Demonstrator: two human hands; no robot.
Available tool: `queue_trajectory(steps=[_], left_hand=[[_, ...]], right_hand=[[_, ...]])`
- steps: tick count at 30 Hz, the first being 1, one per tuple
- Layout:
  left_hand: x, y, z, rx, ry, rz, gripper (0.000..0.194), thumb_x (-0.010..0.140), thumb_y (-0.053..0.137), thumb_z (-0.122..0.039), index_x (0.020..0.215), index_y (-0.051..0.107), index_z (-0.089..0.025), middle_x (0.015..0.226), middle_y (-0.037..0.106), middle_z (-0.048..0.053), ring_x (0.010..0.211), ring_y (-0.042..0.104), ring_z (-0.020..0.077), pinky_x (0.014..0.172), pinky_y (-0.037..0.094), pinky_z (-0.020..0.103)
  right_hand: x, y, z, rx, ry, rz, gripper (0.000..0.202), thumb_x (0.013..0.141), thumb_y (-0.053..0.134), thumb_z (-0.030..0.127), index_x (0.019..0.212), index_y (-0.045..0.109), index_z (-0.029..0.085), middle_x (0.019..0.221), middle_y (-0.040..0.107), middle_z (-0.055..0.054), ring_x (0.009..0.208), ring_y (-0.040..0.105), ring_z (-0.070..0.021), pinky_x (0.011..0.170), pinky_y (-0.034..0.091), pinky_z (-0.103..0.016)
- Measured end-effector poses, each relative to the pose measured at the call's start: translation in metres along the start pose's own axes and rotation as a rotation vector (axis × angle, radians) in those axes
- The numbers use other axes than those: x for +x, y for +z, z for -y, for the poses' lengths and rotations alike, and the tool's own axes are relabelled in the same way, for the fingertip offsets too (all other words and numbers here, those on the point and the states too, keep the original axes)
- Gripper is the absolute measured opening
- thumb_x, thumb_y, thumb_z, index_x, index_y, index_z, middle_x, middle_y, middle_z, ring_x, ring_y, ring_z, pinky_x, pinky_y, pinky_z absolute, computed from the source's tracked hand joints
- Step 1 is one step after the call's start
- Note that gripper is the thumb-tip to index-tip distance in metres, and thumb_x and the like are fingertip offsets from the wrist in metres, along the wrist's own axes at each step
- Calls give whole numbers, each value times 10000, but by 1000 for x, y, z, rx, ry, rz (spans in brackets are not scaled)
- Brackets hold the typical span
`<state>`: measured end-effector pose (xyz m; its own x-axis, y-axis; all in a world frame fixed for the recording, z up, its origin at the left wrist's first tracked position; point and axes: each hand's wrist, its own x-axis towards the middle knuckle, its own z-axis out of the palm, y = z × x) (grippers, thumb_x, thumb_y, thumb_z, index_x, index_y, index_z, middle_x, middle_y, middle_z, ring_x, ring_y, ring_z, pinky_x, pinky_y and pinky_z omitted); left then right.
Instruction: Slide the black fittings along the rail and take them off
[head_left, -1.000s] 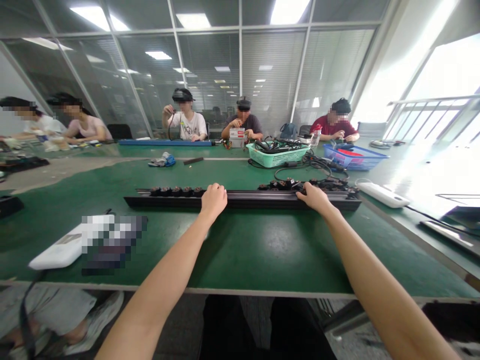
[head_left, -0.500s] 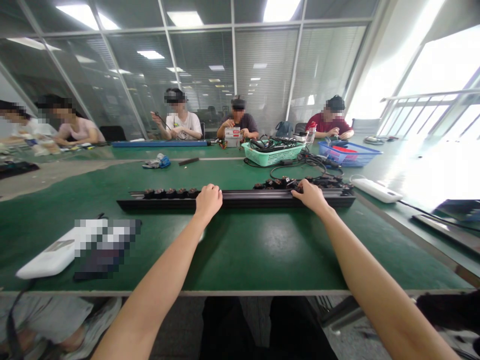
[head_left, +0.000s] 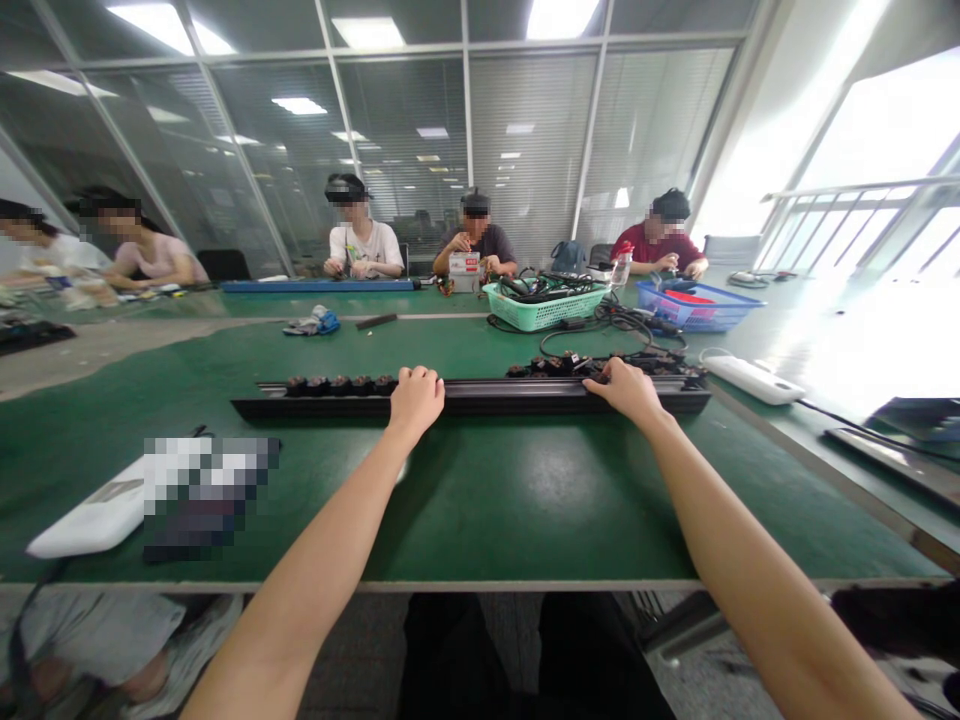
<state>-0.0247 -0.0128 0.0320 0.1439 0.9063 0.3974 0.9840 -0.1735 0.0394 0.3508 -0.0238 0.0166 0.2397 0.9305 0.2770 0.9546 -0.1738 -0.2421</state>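
Observation:
A long black channel-like rail [head_left: 517, 401] lies across the green table in front of me. Small black pieces with copper-coloured spots [head_left: 341, 386] sit in a row along its left part. More dark pieces [head_left: 559, 364] cluster at its right half, partly behind my hand. My left hand [head_left: 418, 400] is closed over the rail near its middle, knuckles up, fingertips hidden on the far side. Farther right, my right hand [head_left: 628, 388] grips the rail with the thumb along the near edge and the fingers curled over the top.
A green basket of black cables [head_left: 547, 307] and a blue basket [head_left: 701, 308] stand beyond the rail. White power strips [head_left: 754, 381] lie right and left. A dark pouch-like item [head_left: 206, 515] is at front left. Several people sit across the table, one behind a long blue bar [head_left: 322, 286].
Both my hands stay in place on the rail, which has barely shifted. Across the table, a person in a white shirt has lowered a raised hand.

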Motion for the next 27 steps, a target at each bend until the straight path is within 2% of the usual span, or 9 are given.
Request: queue_trajectory(steps=[8, 27], left_hand=[[0, 0, -1, -11, -4, 2, 394, 1071, 384, -300, 1202, 730, -166, 1294, 676, 151, 1256, 526, 341, 924, 568, 416], [1, 4, 2, 17, 11, -17, 389, 1070, 391, -309, 1195, 729, -164, 1275, 687, 143, 1239, 533, 336, 943, 561, 412]], right_hand=[[-6, -9, 4, -35, 76, 38, 388, 974, 601, 523, 1114, 626, 162, 1120, 740, -178, 1084, 697, -322, 857, 482, -366], [-3, -12, -6, -59, 116, 52, 429, 971, 602, 507, 1171, 633, 129, 1121, 742, -203, 1068, 716, -337, 836, 513, -378]])
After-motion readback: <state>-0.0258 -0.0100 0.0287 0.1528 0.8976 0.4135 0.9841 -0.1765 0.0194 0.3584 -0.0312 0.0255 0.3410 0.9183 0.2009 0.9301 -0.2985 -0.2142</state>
